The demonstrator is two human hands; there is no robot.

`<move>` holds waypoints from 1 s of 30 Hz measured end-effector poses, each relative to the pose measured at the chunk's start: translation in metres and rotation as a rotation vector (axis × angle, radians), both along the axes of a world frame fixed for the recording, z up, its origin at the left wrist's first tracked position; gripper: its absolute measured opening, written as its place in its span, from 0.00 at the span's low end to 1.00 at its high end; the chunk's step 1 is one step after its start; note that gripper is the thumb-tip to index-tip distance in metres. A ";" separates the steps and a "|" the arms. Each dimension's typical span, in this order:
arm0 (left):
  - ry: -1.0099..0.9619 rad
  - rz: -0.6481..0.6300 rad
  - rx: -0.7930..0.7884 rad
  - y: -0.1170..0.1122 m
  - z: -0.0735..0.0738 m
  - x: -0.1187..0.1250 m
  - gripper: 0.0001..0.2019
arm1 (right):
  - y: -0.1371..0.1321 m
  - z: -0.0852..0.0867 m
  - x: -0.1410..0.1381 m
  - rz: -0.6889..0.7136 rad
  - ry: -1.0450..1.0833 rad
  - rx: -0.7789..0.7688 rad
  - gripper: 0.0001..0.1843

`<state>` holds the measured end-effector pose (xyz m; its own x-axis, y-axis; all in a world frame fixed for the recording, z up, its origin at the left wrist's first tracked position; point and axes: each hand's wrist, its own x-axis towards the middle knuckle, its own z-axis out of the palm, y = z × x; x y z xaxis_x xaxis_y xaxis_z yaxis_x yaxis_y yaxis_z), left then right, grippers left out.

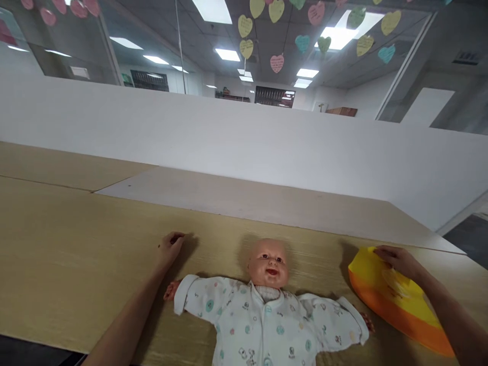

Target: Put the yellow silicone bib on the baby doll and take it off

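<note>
A baby doll [269, 267] lies on its back on the wooden table, arms spread, in a white printed top [263, 323] with turned-up cuffs. My left hand [172, 247] rests on the tabletop beyond the doll's arm on the left, its fingers loosely curled and no object visible in them. On the other side, my right hand [398, 259] pinches the upper edge of a yellow-and-orange bib [389, 295]. The bib looks smooth and flexible, with a faint printed face, and is held beside the doll's other hand. My right forearm covers part of it.
The light wooden table [76, 244] meets a pale panel [244, 195] along its far side. Behind stands a low white wall [229, 137] with glass above it. Heart-shaped paper notes [277, 63] are stuck on the glass.
</note>
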<state>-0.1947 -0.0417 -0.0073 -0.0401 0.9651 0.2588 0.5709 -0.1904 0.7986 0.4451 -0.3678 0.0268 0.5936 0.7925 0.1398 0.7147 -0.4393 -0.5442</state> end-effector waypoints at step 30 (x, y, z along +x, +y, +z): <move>0.198 -0.007 -0.083 -0.005 0.013 -0.003 0.13 | 0.025 -0.009 -0.010 -0.470 -0.251 0.078 0.22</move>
